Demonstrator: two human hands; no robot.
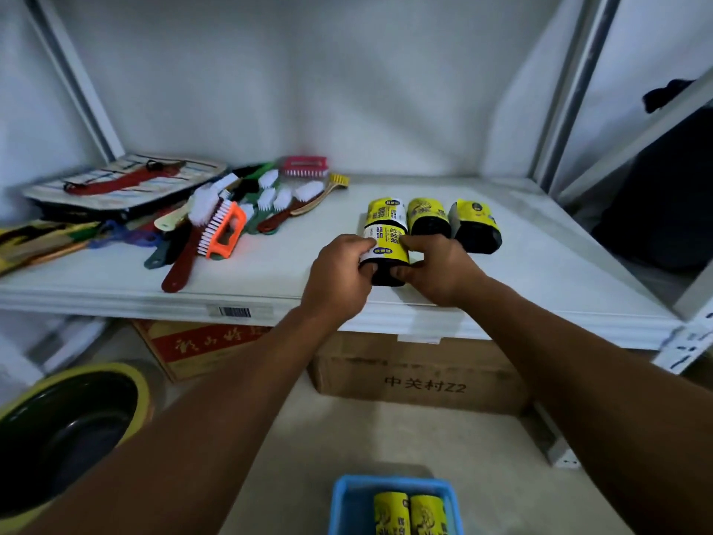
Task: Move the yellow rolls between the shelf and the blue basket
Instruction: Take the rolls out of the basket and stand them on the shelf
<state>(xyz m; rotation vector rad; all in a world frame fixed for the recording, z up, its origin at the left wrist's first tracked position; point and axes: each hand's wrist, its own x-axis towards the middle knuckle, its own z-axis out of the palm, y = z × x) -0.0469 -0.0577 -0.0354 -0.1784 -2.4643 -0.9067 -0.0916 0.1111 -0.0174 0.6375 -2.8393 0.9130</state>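
My left hand (pixel 339 272) and right hand (pixel 438 269) pinch a yellow-labelled black roll (pixel 387 252) at the front edge of the white shelf (pixel 540 264); fingertips may slip

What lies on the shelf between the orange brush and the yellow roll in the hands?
Only bare white shelf, in the head view, from the orange brush to the left hand, which with the right hand grips the yellow roll.

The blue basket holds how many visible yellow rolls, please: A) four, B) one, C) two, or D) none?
C: one roll and a second roll show side by side inside the basket.
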